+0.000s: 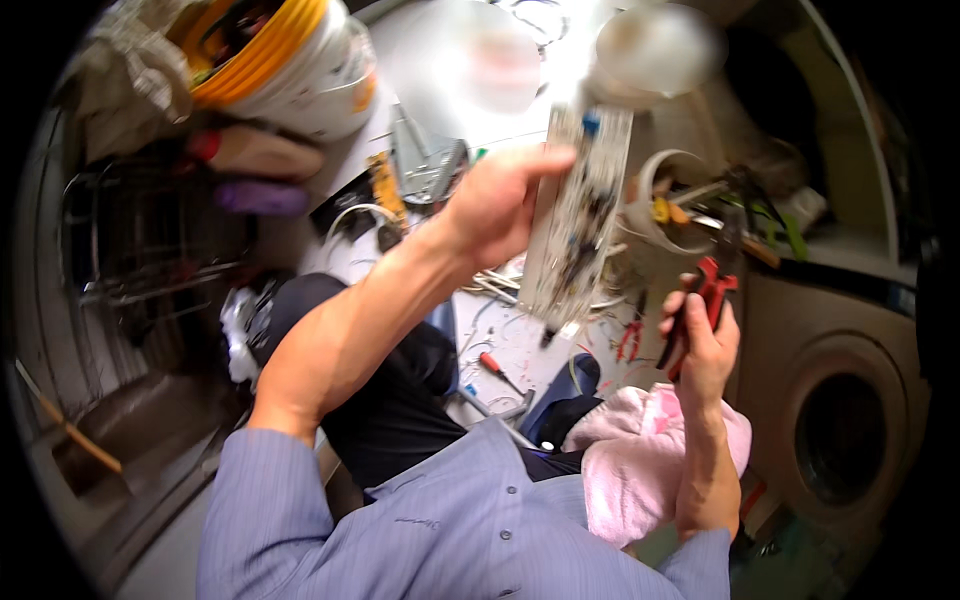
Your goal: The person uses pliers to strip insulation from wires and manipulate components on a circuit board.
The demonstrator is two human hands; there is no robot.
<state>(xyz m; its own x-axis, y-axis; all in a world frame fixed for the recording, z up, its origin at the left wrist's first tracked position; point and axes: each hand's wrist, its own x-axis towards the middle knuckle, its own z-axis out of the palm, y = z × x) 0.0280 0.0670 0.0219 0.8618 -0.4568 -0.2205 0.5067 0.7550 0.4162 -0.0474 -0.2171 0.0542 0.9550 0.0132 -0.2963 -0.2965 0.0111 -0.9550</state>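
Note:
My left hand (500, 205) is closed on the left edge of a long, pale circuit board (578, 225), its thumb lying over the top face. The board is tilted and blurred, with dark and blue parts along its middle. To the right, my right hand (708, 345) is wrapped round the red and black handles of a pair of pliers (716, 285), whose jaws point up, apart from the board. Below the board, a red-handled screwdriver (492, 364) and a second red-handled tool (630, 338) lie on the floor among wire scraps.
A yellow and white bucket (320, 85) stands at the far left, with a purple bottle (262, 198) below it. A white tub (655, 55) is at the back. Tools fill a round holder (660, 205) beside a washing machine (845, 400). A pink towel (640, 460) lies over my lap.

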